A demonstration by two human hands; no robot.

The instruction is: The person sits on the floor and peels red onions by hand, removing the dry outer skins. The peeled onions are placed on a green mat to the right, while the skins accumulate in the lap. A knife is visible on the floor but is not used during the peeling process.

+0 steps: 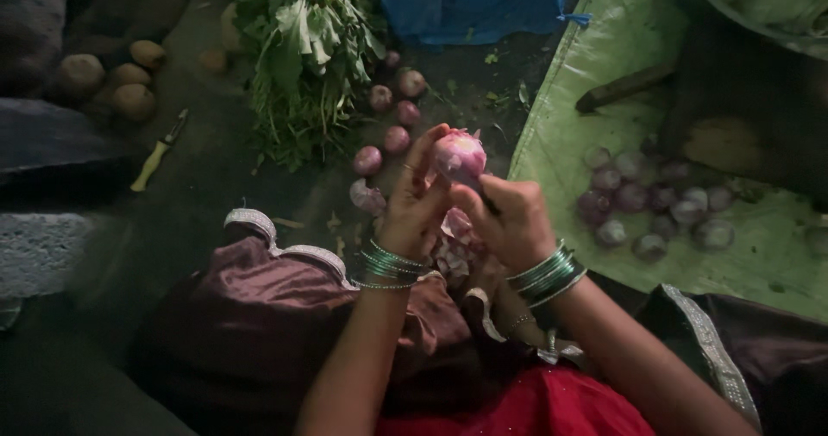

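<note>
My left hand [414,207] holds a pink onion [459,154] up between its fingers, at the middle of the view. My right hand [511,220] is closed around a dark knife handle [488,200] pressed against the onion's underside. Both wrists wear green bangles. Loose onion skins [453,246] lie on my lap just below the hands. Unpeeled reddish onions [392,112] sit on the ground beyond my left hand.
Several peeled onions [651,203] rest on a green sheet [595,74] at the right. A bunch of leafy greens [306,48] lies at the top, potatoes [112,78] and a yellow-handled peeler [155,156] at the left. A blue bag [474,0] is beyond.
</note>
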